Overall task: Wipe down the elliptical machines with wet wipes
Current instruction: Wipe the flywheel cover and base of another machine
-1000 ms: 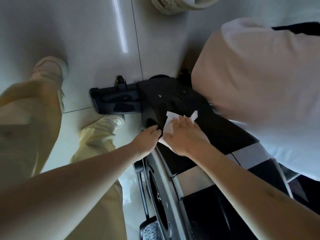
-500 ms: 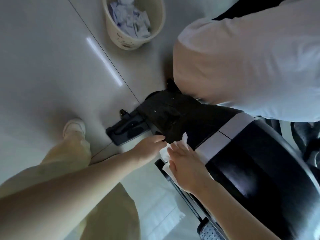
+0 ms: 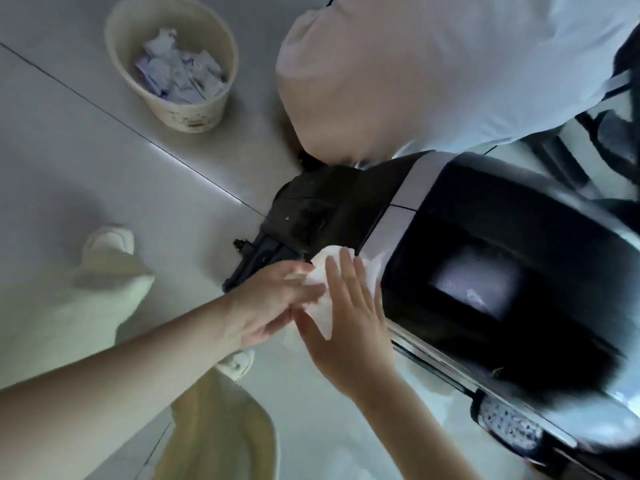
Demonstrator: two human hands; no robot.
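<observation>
Where the black housing of the elliptical machine (image 3: 485, 244) meets its silver band, the right hand (image 3: 349, 327) lies flat with fingers spread, pressing a white wipe (image 3: 322, 271) against the machine's side. The left hand (image 3: 270, 303) reaches in just beside it, fingers stretched out and blurred; they seem to touch the wipe's near edge. Both hands are above a pale tiled floor (image 3: 104, 174), where a round bin (image 3: 187, 112) of crumpled paper stands well apart from the machine.
</observation>
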